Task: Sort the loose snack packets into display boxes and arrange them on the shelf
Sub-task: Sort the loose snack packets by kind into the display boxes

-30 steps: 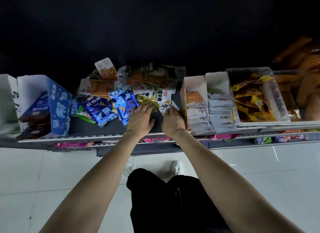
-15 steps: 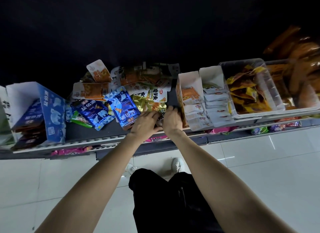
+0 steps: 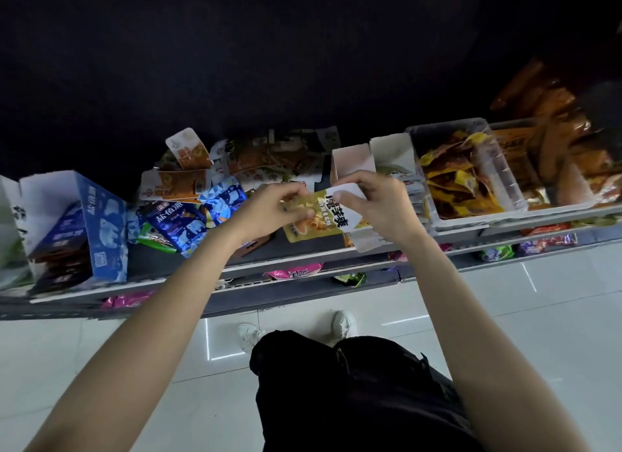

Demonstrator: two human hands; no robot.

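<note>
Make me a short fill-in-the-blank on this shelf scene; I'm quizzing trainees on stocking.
Both hands hold one ___ and white packet above the shelf.
The left hand grips it while the right hand pinches its ___ end.
The open blue display box stands to the ___ of the loose pile.
Missing: yellow; white; left
</note>
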